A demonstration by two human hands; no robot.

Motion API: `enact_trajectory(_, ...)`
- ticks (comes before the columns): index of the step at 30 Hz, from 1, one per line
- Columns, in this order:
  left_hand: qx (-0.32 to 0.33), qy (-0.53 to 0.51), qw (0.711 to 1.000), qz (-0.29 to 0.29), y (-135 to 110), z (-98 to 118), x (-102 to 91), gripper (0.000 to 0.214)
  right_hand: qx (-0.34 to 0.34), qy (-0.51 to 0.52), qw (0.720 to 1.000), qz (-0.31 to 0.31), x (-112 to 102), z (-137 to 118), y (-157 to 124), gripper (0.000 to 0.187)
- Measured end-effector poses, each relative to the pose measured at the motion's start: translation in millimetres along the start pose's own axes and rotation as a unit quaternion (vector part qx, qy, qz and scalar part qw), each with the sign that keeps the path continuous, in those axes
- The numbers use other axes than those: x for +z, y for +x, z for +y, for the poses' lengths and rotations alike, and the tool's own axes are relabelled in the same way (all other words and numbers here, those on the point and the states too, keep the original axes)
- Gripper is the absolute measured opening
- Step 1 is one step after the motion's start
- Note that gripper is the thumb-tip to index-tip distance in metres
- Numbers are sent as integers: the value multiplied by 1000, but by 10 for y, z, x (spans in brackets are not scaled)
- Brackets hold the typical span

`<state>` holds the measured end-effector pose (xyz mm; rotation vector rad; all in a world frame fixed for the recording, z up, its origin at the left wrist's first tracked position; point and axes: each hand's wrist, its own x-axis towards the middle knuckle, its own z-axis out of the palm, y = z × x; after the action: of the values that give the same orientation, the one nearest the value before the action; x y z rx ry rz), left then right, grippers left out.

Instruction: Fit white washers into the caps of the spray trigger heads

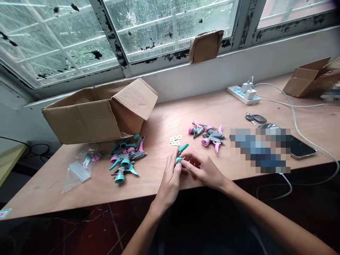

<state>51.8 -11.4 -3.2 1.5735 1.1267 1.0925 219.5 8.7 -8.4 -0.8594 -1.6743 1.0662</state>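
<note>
A spray trigger head (179, 160) with a teal collar and a teal lever is between my hands, near the table's front edge. My left hand (171, 174) wraps round its body, which is partly hidden by the fingers. The thumb and fingers of my right hand (203, 167) pinch at the teal collar from the other side. Just beyond the hands lie several small white ring washers (175, 140). To the left is a heap of teal, pink and grey trigger heads (126, 156). A smaller group of pink and grey trigger heads (212, 136) rests to the right.
An open cardboard box (82, 122) stands at the back left, with a clear plastic bag (78, 173) of small parts before it. Rightward are a power strip (243, 95), keys (250, 118), a phone (302, 147) and a white cable (294, 113). Another box (302, 79) is far right.
</note>
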Motion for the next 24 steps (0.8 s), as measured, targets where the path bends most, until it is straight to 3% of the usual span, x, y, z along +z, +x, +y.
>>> enact_trajectory(6,10,5,999,-42,-8,11,-11,48,-23,-46,999,-4,0,-23,-8,13)
enact_trajectory(24,34,31,998,-37,42,-15,8,49,-39,-126,991,-8,27,38,-26,7)
